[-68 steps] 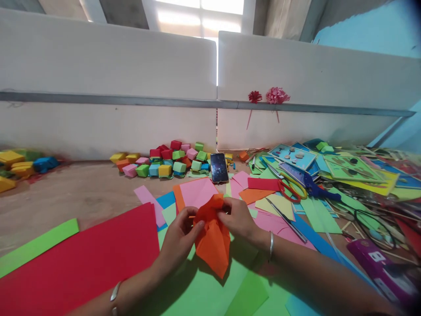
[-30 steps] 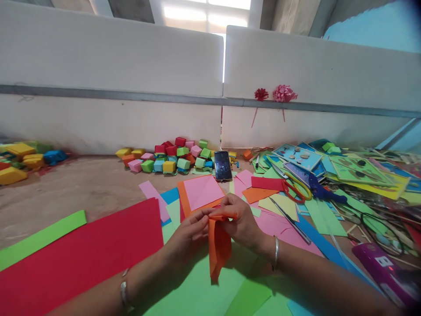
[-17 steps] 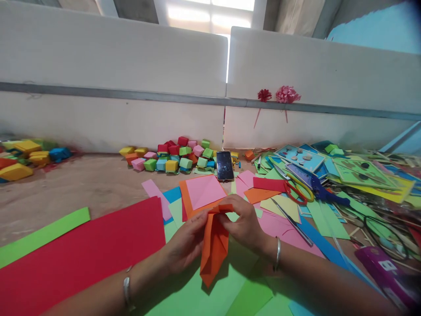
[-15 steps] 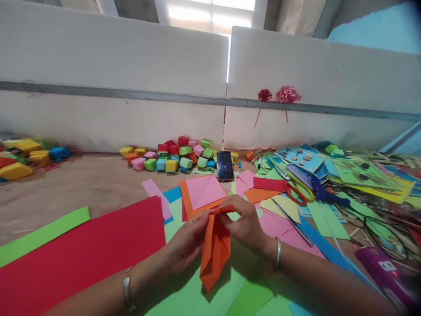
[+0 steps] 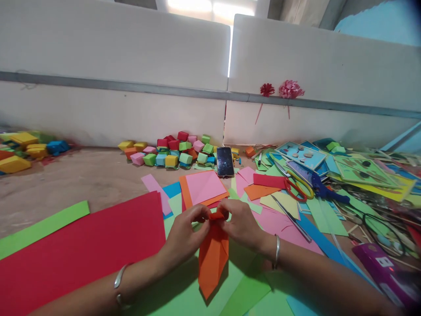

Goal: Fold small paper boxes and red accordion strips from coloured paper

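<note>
A folded orange paper (image 5: 212,259) hangs point-down between my hands, just above green sheets (image 5: 197,294). My left hand (image 5: 184,232) pinches its top edge from the left. My right hand (image 5: 241,224) pinches the same top edge from the right, fingers curled over a small fold. Both wrists wear silver bangles. A large red sheet (image 5: 82,250) lies flat to the left of my hands.
A pile of small coloured paper cubes (image 5: 174,151) sits by the white partition (image 5: 115,79). A phone (image 5: 225,161) lies beside it. Pink and orange squares (image 5: 204,186) lie ahead. Scissors (image 5: 299,186), cards and paper scraps crowd the right side. More cubes (image 5: 23,149) lie far left.
The orange paper was open and crumpled, then was pressed into a narrow pointed shape. My fingers have closed in on its top edge, and the view has tilted slightly down.
</note>
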Motion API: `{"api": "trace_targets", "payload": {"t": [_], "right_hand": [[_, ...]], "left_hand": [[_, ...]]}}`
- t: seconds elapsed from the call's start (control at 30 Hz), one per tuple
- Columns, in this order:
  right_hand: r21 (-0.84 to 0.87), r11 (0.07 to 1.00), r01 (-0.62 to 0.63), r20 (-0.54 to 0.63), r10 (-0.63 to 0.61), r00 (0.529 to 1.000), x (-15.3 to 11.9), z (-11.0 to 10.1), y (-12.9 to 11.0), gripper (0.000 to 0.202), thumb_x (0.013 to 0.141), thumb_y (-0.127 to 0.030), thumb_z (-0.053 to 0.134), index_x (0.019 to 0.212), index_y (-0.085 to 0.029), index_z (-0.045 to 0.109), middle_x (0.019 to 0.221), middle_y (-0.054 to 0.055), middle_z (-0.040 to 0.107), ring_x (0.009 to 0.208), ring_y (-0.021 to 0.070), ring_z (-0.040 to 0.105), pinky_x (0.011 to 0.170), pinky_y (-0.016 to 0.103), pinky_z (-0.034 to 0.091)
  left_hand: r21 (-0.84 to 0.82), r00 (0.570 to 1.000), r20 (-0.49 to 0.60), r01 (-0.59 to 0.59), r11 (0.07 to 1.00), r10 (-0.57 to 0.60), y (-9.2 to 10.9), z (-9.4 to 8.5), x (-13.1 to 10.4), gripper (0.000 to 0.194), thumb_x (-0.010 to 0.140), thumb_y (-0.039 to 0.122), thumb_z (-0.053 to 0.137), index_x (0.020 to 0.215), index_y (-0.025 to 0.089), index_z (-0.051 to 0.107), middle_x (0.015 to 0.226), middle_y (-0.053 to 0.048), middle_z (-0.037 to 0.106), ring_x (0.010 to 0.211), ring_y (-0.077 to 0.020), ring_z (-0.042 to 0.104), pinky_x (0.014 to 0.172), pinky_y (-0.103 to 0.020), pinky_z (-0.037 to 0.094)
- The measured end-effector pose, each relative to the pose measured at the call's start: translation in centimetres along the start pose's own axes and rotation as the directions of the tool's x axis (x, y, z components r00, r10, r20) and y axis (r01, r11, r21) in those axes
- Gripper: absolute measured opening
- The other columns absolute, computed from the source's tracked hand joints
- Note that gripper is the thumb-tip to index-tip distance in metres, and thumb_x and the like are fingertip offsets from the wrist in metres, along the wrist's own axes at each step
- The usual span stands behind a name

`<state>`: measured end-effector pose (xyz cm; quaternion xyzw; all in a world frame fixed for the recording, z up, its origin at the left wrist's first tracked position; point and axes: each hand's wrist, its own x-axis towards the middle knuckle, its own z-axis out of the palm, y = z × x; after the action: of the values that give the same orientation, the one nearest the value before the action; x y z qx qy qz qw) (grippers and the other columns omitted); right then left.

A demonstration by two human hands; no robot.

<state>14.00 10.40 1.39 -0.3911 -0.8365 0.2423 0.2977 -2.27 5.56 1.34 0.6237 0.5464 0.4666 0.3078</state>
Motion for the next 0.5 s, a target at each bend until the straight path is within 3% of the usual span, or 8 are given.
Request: {"api": "trace_targets", "payload": {"t": [0.23, 0.5], "right_hand": [[0.055, 0.998, -0.032, 0.070, 0.028, 0.997, 0.02, -0.42, -0.25, 0.022, 0.060, 0.001, 0.054, 0.066, -0.020, 0.048, 0.065, -0.003, 0.058, 0.061, 0.0114, 0.050, 0.058, 0.022, 0.032], [0.105, 0.993, -0.047, 0.042, 0.043, 0.998, 0.17, -0.27, 0.38, 0.026, 0.055, 0.006, 0.050, 0.060, -0.019, 0.047, 0.062, -0.005, 0.056, 0.060, 0.0103, 0.049, 0.056, 0.021, 0.030]], "left_hand": [[-0.097, 0.991, 0.032, 0.130, 0.987, -0.127, -0.65, -0.06, 0.19, 0.005, 0.066, 0.025, 0.059, 0.067, 0.021, 0.063, 0.066, 0.000, 0.069, 0.064, -0.0174, 0.065, 0.060, -0.026, 0.050], [-0.149, 0.989, 0.062, 0.141, 0.979, -0.133, -0.57, 0.18, 0.37, 0.006, 0.060, 0.022, 0.058, 0.062, 0.021, 0.063, 0.067, -0.001, 0.069, 0.067, -0.0180, 0.065, 0.065, -0.028, 0.053]]}}
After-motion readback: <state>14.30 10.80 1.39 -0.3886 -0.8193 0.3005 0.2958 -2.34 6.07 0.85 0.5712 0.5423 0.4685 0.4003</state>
